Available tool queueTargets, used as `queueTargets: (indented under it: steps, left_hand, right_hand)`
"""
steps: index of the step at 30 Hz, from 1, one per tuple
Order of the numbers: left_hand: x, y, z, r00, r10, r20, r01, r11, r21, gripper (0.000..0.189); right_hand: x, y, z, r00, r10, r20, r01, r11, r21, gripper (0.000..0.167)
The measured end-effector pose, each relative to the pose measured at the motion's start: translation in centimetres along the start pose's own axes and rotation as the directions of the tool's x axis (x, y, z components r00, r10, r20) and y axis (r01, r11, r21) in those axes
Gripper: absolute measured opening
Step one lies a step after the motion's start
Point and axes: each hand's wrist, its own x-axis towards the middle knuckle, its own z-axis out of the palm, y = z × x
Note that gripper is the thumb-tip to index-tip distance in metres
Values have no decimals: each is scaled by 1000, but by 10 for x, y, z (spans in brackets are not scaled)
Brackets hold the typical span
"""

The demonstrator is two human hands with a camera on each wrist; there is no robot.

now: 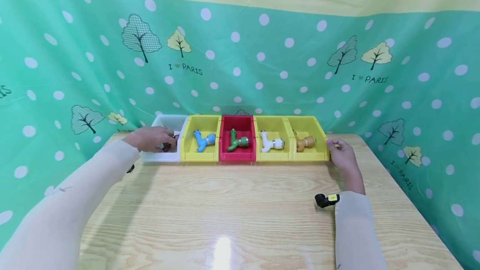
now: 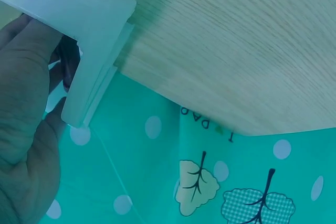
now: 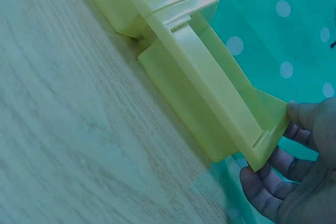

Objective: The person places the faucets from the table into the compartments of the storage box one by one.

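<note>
Five joined bins stand in a row at the back of the table. My left hand (image 1: 151,138) reaches into the white bin (image 1: 162,157) at the left end, its fingers curled about a dark reddish-brown tap (image 1: 166,146). The left wrist view shows part of that dark tap (image 2: 69,61) among the fingers, partly behind the bin's wall. At the other end, my right hand (image 1: 342,155) grips the side wall of the outermost yellow bin (image 3: 184,85), thumb at the rim and fingers outside and beneath.
A blue tap (image 1: 203,140) lies in the left yellow bin, a green tap (image 1: 238,141) in the red bin (image 1: 237,156). A white tap (image 1: 271,141) and an orange-brown tap (image 1: 305,142) lie in the right yellow bins. A green dotted curtain (image 1: 240,61) hangs behind the wooden table (image 1: 232,203).
</note>
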Motion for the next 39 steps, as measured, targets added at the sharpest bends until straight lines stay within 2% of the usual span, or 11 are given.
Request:
queueTargets:
  steps: [4,14,22,26,29,31,34,39]
  left_hand:
    - [-2,1,0,1000,-2,1,2,1000,9,37]
    - [-4,7,2,997,-70,22,69,997,43,40]
    - [-6,9,4,993,-116,26,115,992,43,44]
    - [-5,14,-2,993,-118,10,118,993,26,36]
    - [-3,19,-7,990,-137,-25,136,990,-28,23]
    - [-1,23,-10,984,-165,-65,160,984,-74,17]
    - [-2,28,-11,967,-220,-132,202,970,-133,14]
    - [-6,38,-6,924,-337,-179,307,935,-175,11]
  right_hand:
    - [0,-1,0,1000,15,0,-15,1000,-3,55]
    - [-1,-1,0,1000,25,2,-25,1000,8,54]
    - [-1,-2,1,1000,25,2,-25,1000,9,59]
    - [0,-3,1,999,35,-5,-35,999,6,59]
    - [0,-4,-1,999,36,-13,-35,999,19,56]
    - [1,-6,-3,999,24,-21,-23,999,33,52]
    - [-1,-8,-6,999,-10,-49,13,999,49,49]
    - [-6,-15,-6,995,-75,-71,72,997,-35,49]
